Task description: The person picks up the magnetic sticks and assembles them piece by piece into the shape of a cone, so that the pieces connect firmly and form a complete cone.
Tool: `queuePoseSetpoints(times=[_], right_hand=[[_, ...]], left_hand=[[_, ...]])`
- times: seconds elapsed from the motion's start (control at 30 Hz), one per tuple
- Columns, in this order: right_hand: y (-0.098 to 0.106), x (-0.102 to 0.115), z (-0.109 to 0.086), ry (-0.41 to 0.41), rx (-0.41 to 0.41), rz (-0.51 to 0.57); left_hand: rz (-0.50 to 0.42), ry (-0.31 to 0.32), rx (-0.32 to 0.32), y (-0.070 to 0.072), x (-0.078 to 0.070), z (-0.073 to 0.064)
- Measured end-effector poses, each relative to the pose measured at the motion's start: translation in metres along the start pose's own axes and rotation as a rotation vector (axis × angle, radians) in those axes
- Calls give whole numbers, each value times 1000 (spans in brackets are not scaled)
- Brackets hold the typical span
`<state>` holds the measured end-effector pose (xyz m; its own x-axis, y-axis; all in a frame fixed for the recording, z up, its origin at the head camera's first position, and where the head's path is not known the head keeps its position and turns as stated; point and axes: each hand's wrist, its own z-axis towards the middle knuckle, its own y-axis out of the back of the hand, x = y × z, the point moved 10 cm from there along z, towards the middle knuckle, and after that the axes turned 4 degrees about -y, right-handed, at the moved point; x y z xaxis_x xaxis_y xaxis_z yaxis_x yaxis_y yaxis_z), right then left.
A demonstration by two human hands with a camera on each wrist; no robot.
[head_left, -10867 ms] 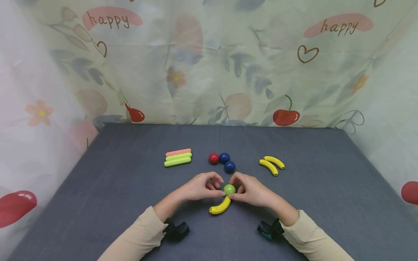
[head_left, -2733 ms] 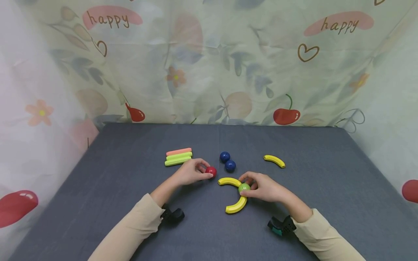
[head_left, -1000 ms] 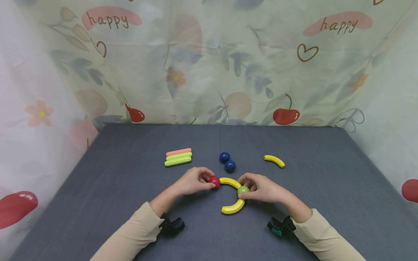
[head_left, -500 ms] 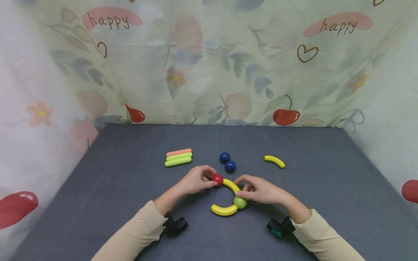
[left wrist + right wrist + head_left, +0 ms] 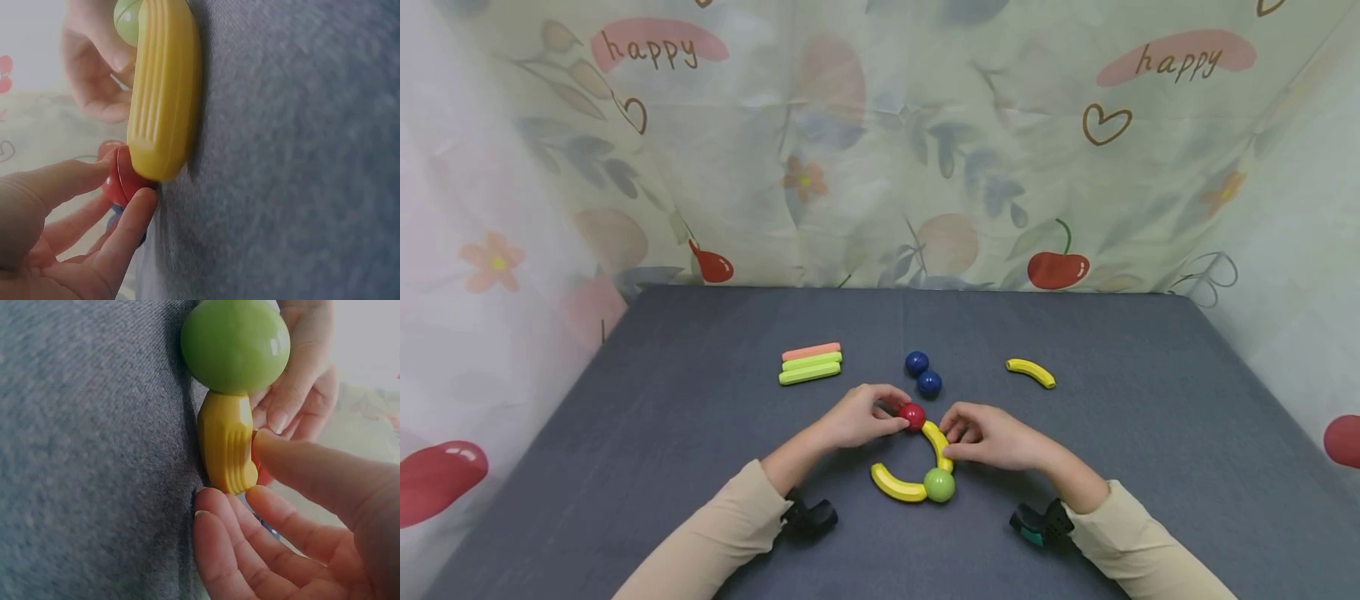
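A chain of toy building pieces lies on the dark cloth. At its far end, my left hand [image 5: 867, 417] pinches a red ball [image 5: 912, 417] between thumb and fingers. A curved yellow stick [image 5: 936, 442] joins that ball to a green ball [image 5: 939, 485]. My right hand [image 5: 996, 437] pinches this stick from the right, with thumb [image 5: 294, 456] and fingertips against it in the right wrist view. From the green ball, a second curved yellow stick [image 5: 897, 486] bends left, its far end untouched. In the left wrist view, that stick [image 5: 165, 87] hides part of the red ball.
Behind the hands sit two blue balls [image 5: 922, 372]. One green-yellow pair of straight sticks [image 5: 810, 369] and an orange-pink stick [image 5: 811, 351] lie back left. Another curved yellow stick [image 5: 1031, 372] lies back right. A patterned curtain [image 5: 880, 167] rises behind the table.
Earlier, a curved stick and the red ball joined the chain. Lately the green ball has swung toward me and the lower stick leftward; my right hand has shifted from green ball to stick.
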<state>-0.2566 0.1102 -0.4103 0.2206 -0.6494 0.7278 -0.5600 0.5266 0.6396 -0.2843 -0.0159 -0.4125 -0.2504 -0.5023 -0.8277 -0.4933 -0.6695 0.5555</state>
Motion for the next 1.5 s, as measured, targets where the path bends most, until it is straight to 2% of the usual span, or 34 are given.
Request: queuePoseSetpoints(times=[0.1, 0.33, 0.57, 0.7, 1.0, 1.13, 1.27, 1.5], right_hand=[[0, -1, 1, -9, -11, 10], [2, 0, 3, -24, -35, 42], [-2, 0, 6, -30, -20, 87], [-3, -1, 7, -39, -35, 67], [8, -7, 2, -105, -119, 38], [12, -11, 1, -132, -155, 15], [14, -13, 1, -133, -172, 15], [13, -10, 0, -94, -163, -14]], left_hand=[[-7, -22, 16, -3, -3, 1], [-48, -25, 36, -8, -6, 1], [-136, -100, 96, -19, -15, 1], [-127, -108, 76, -17, -16, 0], [-13, -43, -32, 10, -2, -10], [28, 4, -64, 18, 6, -15], [44, 59, -59, 18, 13, -18], [27, 187, 8, 6, 24, -22]])
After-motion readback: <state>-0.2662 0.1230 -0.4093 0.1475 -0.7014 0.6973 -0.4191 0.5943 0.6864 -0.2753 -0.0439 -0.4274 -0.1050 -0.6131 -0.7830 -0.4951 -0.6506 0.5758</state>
